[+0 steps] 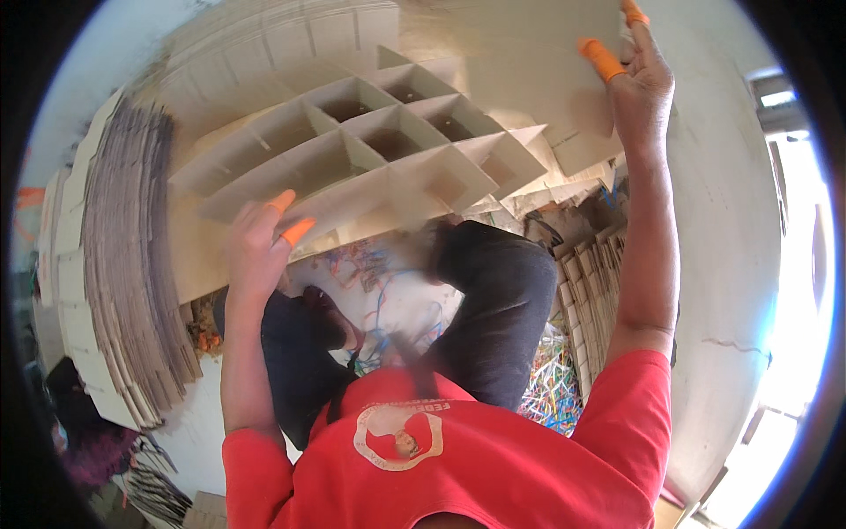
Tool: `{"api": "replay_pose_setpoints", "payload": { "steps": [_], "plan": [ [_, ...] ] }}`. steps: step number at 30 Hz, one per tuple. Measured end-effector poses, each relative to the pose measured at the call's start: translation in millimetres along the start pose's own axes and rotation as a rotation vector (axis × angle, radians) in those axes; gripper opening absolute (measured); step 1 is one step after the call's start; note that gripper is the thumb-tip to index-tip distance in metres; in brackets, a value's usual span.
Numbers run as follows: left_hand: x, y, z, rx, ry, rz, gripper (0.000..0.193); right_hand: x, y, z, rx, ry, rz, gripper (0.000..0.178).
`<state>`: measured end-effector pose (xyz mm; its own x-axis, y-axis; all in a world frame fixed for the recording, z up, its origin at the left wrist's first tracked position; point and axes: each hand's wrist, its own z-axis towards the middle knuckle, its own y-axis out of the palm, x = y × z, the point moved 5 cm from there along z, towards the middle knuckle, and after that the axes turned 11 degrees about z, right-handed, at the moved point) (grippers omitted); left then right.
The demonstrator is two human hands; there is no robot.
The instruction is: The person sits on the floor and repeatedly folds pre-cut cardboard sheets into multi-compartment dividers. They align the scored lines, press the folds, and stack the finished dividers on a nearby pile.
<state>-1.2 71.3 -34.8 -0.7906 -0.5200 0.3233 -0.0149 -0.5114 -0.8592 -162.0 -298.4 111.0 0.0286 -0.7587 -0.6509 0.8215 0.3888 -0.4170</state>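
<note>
A cardboard divider grid (379,141) with several open cells lies tilted in front of me, over my knees. My left hand (257,247), with orange finger cots on two fingertips, grips the near edge strip of the grid at its left end. My right hand (641,75), also with orange cots, reaches far out at the upper right. It pinches the edge of a flat cardboard sheet (520,53) that lies beyond the grid.
A thick stack of flat cardboard pieces (123,264) stands on edge at the left. More cardboard strips (592,300) are packed by my right knee (493,291). Colourful plastic scraps (548,388) litter the floor. A white wall (731,264) is at the right.
</note>
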Motion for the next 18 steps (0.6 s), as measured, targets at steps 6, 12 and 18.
{"api": "replay_pose_setpoints", "payload": {
  "steps": [6,12,18],
  "plan": [
    [-26.8,13.2,-14.6,0.025,0.010,-0.078,0.025,-87.3,99.1,-32.8,-0.514,0.009,0.178,0.051],
    [-22.5,13.8,-8.3,0.017,-0.002,-0.102,0.017,-107.0,152.3,-46.4,-0.577,-0.136,0.226,0.059],
    [-22.2,9.7,-7.9,0.018,-0.004,-0.070,0.013,-116.3,163.8,-40.6,-0.708,0.147,0.256,0.054]
  ]
}}
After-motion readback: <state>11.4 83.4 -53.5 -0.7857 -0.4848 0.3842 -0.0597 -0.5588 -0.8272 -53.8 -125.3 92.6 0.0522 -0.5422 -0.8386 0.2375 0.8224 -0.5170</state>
